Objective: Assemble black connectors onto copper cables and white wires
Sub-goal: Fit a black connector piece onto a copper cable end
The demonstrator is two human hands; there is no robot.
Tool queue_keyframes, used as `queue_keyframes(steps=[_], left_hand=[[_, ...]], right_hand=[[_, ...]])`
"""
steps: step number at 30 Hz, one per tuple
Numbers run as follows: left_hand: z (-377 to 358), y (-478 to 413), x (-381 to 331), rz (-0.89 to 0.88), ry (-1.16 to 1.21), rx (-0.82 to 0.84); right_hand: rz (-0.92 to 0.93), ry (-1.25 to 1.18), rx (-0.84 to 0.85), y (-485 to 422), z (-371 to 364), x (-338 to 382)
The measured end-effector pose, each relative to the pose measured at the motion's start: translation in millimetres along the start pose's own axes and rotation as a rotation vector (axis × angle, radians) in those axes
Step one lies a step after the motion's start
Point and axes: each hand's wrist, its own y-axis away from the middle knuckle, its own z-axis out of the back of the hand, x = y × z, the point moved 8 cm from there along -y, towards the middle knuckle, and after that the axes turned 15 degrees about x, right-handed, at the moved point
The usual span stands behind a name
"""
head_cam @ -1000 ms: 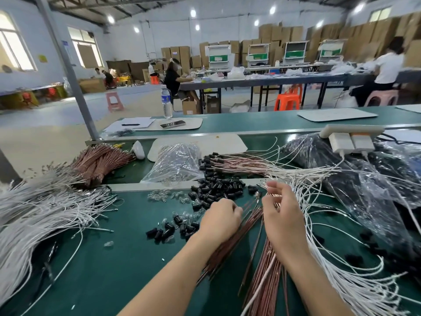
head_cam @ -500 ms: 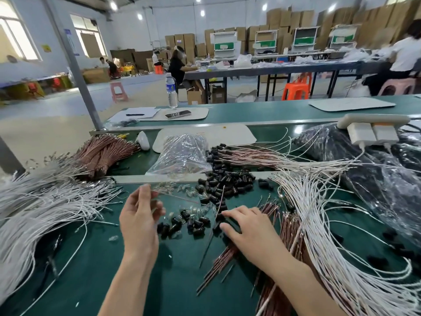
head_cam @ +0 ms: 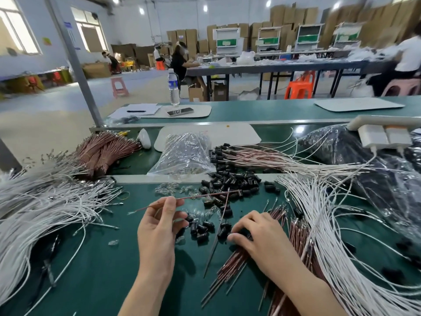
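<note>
Copper cable (head_cam: 200, 196) newly pinched in our left hand (head_cam: 157, 226), tip toward 2 o'clock; right hand (head_cam: 257, 233) moved onto connectors (head_cam: 202, 229), grip unclear; we judged mating next.

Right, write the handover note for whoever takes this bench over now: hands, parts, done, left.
Left hand: pinches one copper cable, held up off the bench.
Right hand: fingertips in the loose black connectors; whether one is gripped is unclear.
Parts: connector pile ahead, bare copper cables under the right hand, white wires on the right.
Done: a batch with connectors fitted lies behind the pile.
Left: fit the held cable, then the bare heaps.
</note>
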Motion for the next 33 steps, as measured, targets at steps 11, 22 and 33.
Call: queue_keyframes(steps=[11,22,33], left_hand=[[-20,5,5,0.065,0.068,0.151],[-23,7,6,0.029,-0.101,0.233],[-27,7,6,0.005,-0.234,0.27]], right_hand=[[0.021,-1.854,-0.263,10,20,-19],[0.061,-2.214,-0.276,9,18,-22],[-0.014,-2.196,-0.285,10,11,-24]])
